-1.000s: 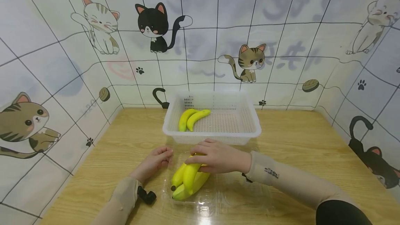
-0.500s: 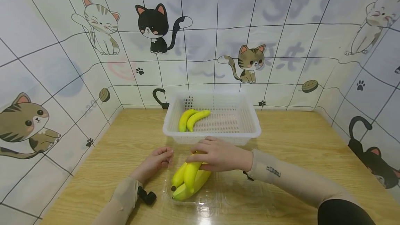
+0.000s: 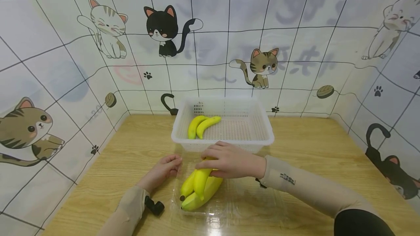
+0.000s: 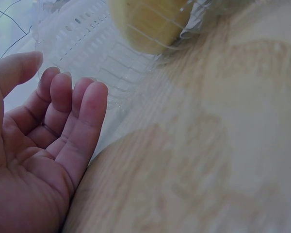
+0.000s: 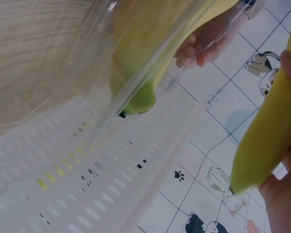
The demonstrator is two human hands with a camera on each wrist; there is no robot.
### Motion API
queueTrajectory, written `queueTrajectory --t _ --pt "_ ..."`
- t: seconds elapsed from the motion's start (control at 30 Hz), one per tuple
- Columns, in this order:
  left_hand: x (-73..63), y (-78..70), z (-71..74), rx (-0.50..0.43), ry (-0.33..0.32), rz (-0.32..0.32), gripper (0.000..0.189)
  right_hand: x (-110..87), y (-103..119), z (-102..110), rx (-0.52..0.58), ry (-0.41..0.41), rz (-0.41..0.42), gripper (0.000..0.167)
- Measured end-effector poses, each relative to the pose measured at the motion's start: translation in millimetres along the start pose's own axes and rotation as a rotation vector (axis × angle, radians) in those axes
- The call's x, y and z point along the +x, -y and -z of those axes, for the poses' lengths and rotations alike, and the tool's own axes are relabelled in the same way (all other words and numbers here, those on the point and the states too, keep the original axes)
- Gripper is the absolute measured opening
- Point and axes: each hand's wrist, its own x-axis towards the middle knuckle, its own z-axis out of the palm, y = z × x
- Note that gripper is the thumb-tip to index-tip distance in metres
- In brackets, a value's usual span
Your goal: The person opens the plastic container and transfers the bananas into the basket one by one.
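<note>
My right hand (image 3: pixel 231 159) grips a yellow banana (image 3: pixel 201 183) from above by its far end, with the near end slanting down. In the right wrist view this held banana (image 5: pixel 269 131) shows a greenish tip. Below it, two more bananas, one smaller with a dark end (image 3: pixel 187 185) and one larger and greener (image 3: pixel 197 202), lie in a clear plastic clamshell box (image 3: pixel 226 207). At the box's far left corner, my left hand (image 3: pixel 162 170) pinches the rim between thumb and fingers; the left wrist view has the clear edge beside the thumb tip.
Behind the box stands a white slotted plastic basket (image 3: pixel 265 134) with two bananas (image 3: pixel 208 122) at its left end. The box's clear lid (image 3: pixel 259 203) lies folded out to the right. A cat-printed wall sheet (image 3: pixel 213 46) encloses the wooden table (image 3: pixel 305 148).
My right hand and its banana have risen slightly toward the basket. The left hand stays at the box's rim, and the other bananas keep their places.
</note>
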Motion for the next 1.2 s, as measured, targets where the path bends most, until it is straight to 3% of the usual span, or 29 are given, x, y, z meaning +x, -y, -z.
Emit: queueTrajectory --t 0.37,0.93,1.2 --pt "-1.3 3.1 2.7 -0.024 0.003 -0.027 0.036 6.9 -5.5 2.3 -0.042 -0.013 0.027 0.044" --pt "2.2 3.4 0.6 -0.013 -0.004 -0.01 0.026 13.5 -14.7 7.2 -0.045 -0.031 0.041 0.043" --pt "1.2 2.1 0.0 -0.01 0.007 -0.019 0.03 15.0 -18.5 7.4 -0.028 -0.003 0.027 0.042"
